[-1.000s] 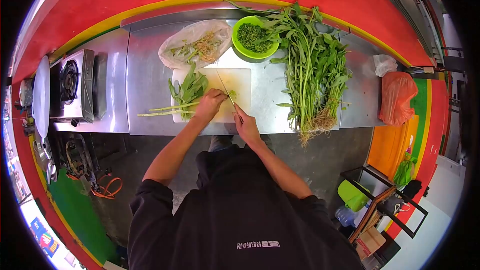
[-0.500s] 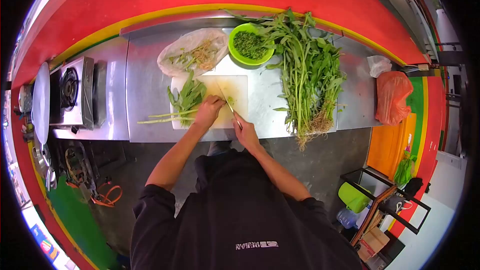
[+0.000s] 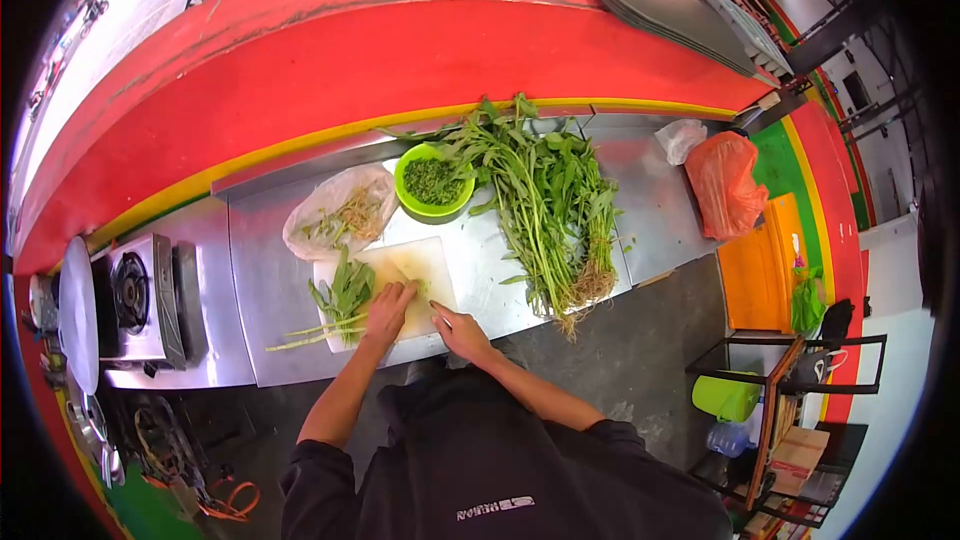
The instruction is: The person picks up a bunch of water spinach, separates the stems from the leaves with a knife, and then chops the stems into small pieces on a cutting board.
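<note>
My left hand (image 3: pixel 390 312) rests on the white cutting board (image 3: pixel 432 262), its fingers drawn together; what they hold is hidden. Close by on its left lie leafy green stalks (image 3: pixel 347 292), their pale stems sticking out past the board's left edge. My right hand (image 3: pixel 462 332) is closed round a knife (image 3: pixel 438 309) at the board's right side. Its blade is hard to make out against the board. A few small green bits lie near my left fingertips. Behind the board stands a green bowl (image 3: pixel 407 198) of chopped greens.
Right of the board lies a large heap of leafy stalks with roots (image 3: pixel 545 230). A clear plastic bag (image 3: pixel 310 202) with root trimmings sits behind the board. A gas stove (image 3: pixel 150 310) stands left; a red plastic bag (image 3: pixel 725 185) rests at the counter's right end.
The view has tilted up and turned, so the counter appears lower and shifted left. My left fingers now reach farther forward on the board, and the knife blade shows less clearly.
</note>
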`<state>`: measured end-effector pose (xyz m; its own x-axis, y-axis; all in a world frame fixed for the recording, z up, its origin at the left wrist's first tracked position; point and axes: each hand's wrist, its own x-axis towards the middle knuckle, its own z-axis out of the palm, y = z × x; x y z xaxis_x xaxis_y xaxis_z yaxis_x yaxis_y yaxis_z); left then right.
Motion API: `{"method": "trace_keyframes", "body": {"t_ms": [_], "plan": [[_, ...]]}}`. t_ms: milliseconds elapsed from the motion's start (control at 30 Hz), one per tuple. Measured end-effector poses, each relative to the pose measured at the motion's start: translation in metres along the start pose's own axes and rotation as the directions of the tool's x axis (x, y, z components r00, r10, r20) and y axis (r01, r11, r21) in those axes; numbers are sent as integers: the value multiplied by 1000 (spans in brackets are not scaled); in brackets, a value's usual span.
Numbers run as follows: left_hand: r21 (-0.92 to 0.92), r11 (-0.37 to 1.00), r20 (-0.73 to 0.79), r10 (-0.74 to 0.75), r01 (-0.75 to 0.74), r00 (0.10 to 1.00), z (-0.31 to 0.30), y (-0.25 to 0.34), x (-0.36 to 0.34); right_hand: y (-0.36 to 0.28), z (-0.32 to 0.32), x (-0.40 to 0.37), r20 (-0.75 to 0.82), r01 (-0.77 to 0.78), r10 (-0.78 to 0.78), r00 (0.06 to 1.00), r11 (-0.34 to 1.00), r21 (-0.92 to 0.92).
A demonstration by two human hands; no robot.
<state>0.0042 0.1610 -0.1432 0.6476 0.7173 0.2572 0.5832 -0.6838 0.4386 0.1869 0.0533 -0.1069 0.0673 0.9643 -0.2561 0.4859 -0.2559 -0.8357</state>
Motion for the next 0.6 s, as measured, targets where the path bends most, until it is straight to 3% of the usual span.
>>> {"method": "trace_keyframes", "body": {"t_ms": [67, 200, 267, 600], "plan": [[80, 995, 59, 57, -61, 997, -6, 1, 0, 3, 2, -1, -2, 73, -73, 997, 994, -82], [107, 981, 110, 148, -160, 983, -11, 0, 4, -8, -4, -4, -3, 28, -28, 1000, 995, -99], [102, 986, 181, 113, -132, 977, -9, -2, 5, 2, -1, -3, -14, 48, -50, 999, 990, -132], [34, 998, 134, 45, -50, 990, 4, -14, 11, 11, -6, -10, -43, 92, -95, 995, 993, -70]]}}
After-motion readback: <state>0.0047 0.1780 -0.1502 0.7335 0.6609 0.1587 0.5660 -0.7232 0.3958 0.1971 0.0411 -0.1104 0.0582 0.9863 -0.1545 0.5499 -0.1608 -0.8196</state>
